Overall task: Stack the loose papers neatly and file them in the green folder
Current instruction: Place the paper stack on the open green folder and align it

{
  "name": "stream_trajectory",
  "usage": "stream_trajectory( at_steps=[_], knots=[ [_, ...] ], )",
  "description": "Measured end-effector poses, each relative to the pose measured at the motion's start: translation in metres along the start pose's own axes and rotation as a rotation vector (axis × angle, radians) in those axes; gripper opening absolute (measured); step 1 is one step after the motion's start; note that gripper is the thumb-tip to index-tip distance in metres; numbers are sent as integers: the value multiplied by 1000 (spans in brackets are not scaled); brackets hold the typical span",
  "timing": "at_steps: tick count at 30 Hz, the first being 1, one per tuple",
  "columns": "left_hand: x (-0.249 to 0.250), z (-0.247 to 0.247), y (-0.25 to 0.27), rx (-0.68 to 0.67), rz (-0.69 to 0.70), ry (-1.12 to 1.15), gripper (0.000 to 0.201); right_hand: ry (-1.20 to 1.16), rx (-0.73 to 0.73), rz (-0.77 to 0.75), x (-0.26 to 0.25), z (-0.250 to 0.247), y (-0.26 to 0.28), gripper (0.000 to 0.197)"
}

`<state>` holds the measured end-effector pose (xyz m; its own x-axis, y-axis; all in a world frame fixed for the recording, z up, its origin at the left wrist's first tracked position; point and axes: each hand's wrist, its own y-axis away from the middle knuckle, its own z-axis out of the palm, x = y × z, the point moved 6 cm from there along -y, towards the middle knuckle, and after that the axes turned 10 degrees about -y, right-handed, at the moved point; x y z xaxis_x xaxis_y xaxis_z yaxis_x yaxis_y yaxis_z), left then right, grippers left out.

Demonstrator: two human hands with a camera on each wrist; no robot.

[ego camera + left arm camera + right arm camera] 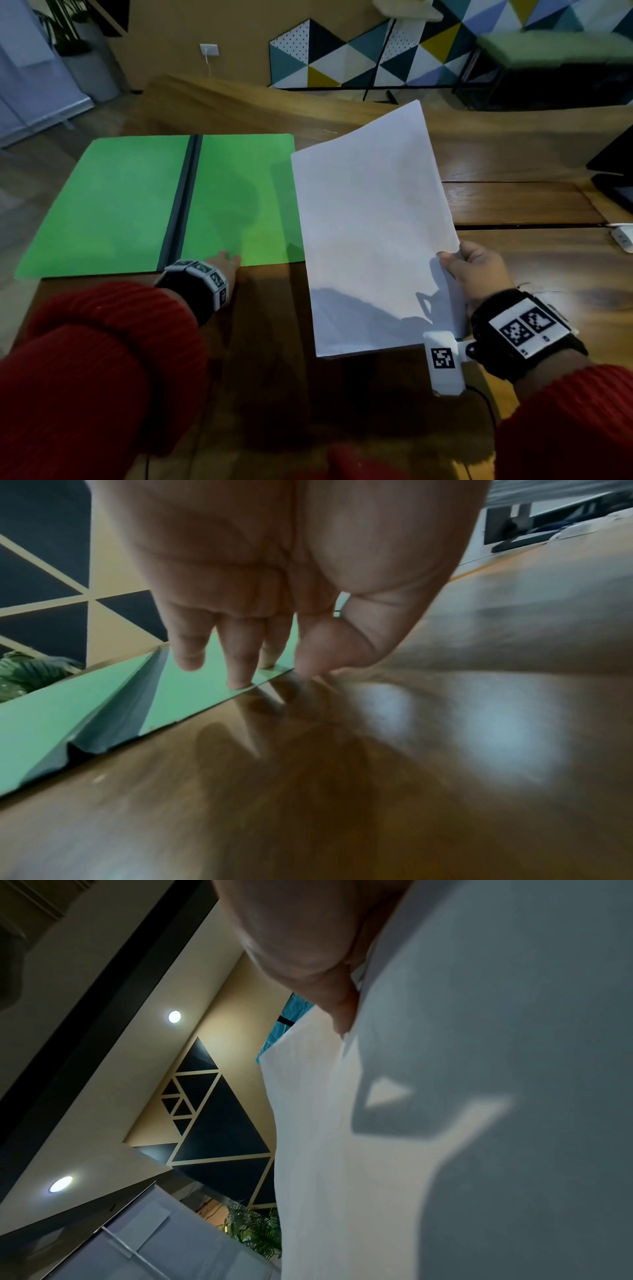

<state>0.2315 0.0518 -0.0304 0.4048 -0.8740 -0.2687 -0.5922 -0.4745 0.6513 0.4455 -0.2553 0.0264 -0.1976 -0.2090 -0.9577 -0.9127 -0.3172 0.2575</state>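
The green folder lies open and flat on the wooden table, with a dark spine down its middle. My left hand rests its straight fingertips on the near edge of the folder's right half. My right hand pinches the right edge of a stack of white papers, thumb on top, and holds it tilted above the table to the right of the folder. The right wrist view is mostly filled by the papers and my thumb.
A dark monitor base and a white adapter stand at the table's right edge. Beyond the far edge stands a patterned triangle panel. Bare wood lies in front of the folder and under the papers.
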Motion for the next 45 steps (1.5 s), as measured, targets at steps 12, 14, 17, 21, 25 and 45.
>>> stream_trajectory(
  at_steps=[12,14,17,21,25,45],
  knots=[
    [55,81,107,-30,44,-63,56,-19,-40,63,46,9,61,8],
    [67,90,122,-22,54,-69,58,-3,-64,68,54,10,69,7],
    [80,105,143,9,83,-51,61,29,-82,89,66,10,78,7],
    [97,126,167,18,151,-121,59,26,-79,126,82,9,85,16],
    [109,145,184,32,246,-202,49,9,-91,193,100,14,92,20],
    [-10,106,121,203,-272,496,28,275,-234,192,103,92,110,24]
  ],
)
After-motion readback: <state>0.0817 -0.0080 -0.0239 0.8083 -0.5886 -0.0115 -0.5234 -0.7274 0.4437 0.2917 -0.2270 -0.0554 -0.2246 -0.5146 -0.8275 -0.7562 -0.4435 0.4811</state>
